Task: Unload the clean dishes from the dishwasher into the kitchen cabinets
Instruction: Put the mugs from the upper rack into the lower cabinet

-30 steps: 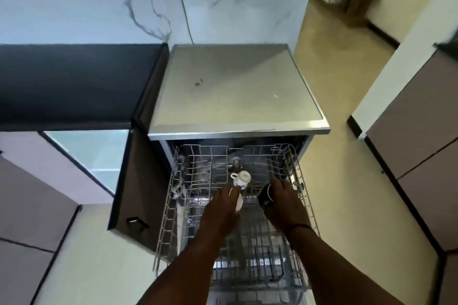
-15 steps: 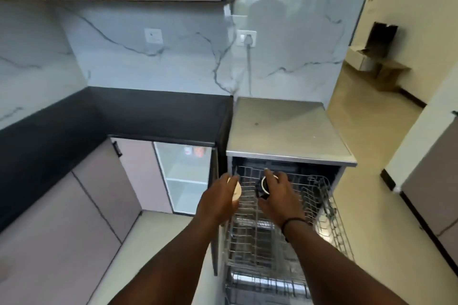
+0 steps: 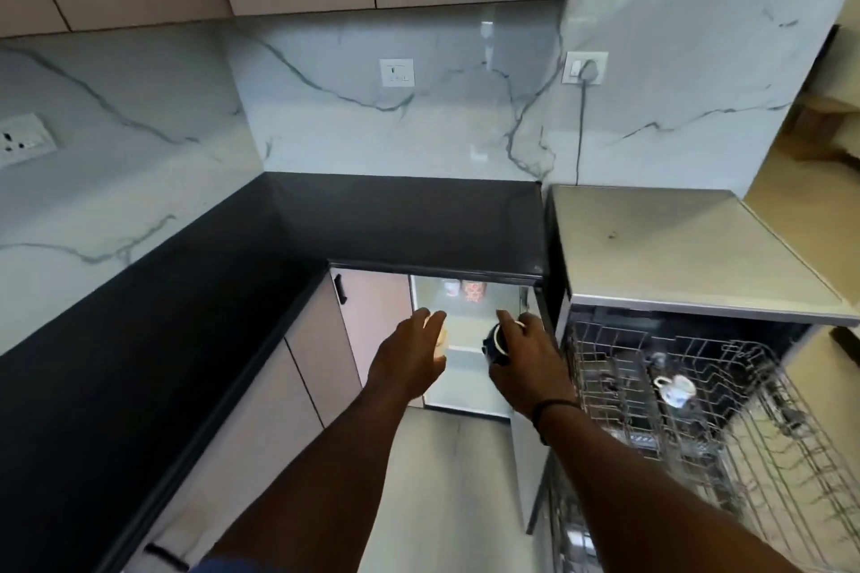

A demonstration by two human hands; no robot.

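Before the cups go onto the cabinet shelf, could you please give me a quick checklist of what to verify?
1. Right hand grips the black cup: ok.
2. Left hand holds the pale cup: ok, though the hand mostly hides it.
3. Open cabinet directly ahead of both hands: ok.
4. Free space on the lower shelf: cannot tell, the hands cover it.
5. Two cups on the upper shelf stand back from the hands' path: ok.
6. Dishwasher rack emptied: not ok, a white patterned cup remains.
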